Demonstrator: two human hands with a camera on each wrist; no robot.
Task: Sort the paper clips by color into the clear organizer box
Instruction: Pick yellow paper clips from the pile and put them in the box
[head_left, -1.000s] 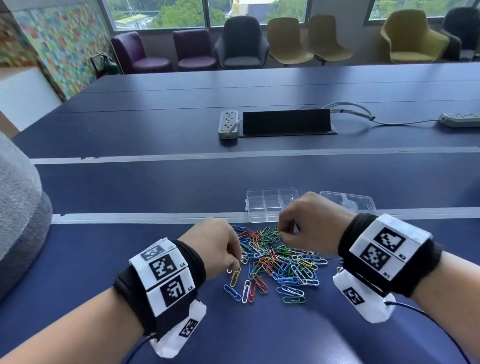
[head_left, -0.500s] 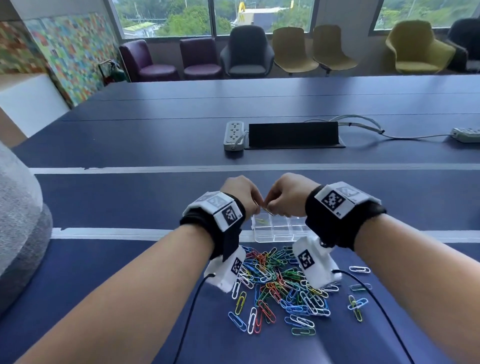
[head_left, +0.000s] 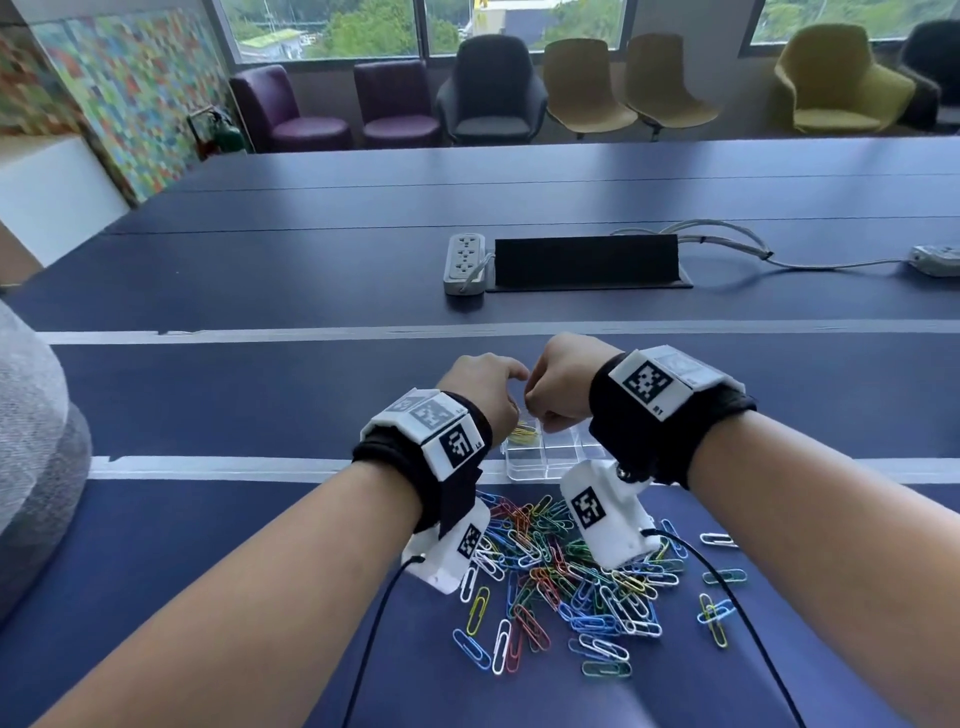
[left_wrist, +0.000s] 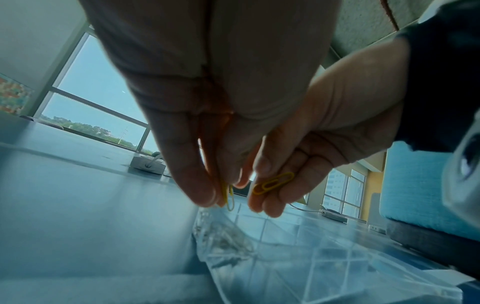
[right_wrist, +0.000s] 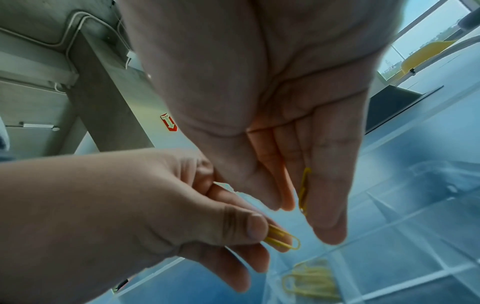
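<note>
While your two hands meet over the clear plastic compartmented organizer box (head_left: 540, 457), each pinches its own clip; your left hand (head_left: 485, 389) grips a yellow wire paper clip (right_wrist: 281, 239) between thumb and fingertips; your right hand (head_left: 558, 382) grips a second yellow paper clip (left_wrist: 272, 183) the same way, held edge-on in the right wrist view.

Item, organizer box: it rests on the dark blue table (head_left: 260, 405), across a pale strip running left to right; a small bunch of yellow clips already in the box (head_left: 522, 435) lies in its far-left compartment, just below your left hand; the other compartments that show look bare, though your wrists hide much of the box.

Item, loose heap of coloured paper clips (head_left: 566, 577): blue, white, green, red, orange and yellow, spread on the table nearer you than the box; the white wrist camera housings (head_left: 605, 514) and their black cables hang over it and cover part of it; a few stray clips (head_left: 717, 608) lie off to the right.

Item, surroundings: a white power strip (head_left: 464, 262) beside a black raised cable flap (head_left: 587, 260) farther up the table, well apart from the box; grey cables run right from it; purple, grey and mustard chairs (head_left: 491, 93) line the windows beyond.
</note>
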